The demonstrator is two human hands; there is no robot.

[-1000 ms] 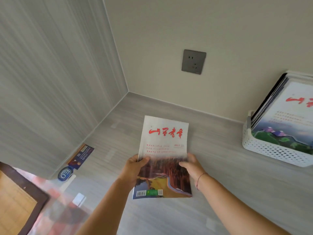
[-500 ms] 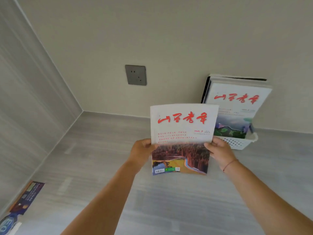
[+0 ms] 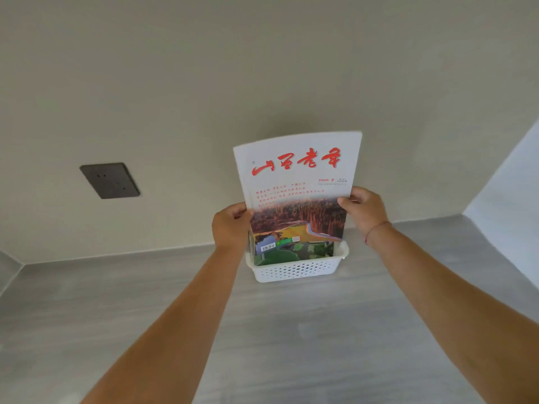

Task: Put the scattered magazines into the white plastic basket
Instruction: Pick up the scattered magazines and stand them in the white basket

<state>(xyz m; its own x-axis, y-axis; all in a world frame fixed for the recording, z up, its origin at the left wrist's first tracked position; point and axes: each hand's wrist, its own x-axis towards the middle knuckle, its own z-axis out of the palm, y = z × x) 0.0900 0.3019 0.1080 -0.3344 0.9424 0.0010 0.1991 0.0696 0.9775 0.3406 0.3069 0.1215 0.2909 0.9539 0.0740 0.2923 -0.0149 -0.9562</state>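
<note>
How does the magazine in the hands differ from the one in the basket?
The held magazine is gripped by the left hand and right hand; the basket magazine stands in the white basket. The held magazine shows reddish trees; the basket magazine is mostly hidden, showing green. Both are upright.

stored magazines [image 3: 309, 251] mostly hidden behind held magazine [image 3: 297, 170], its small print unreadable
</note>
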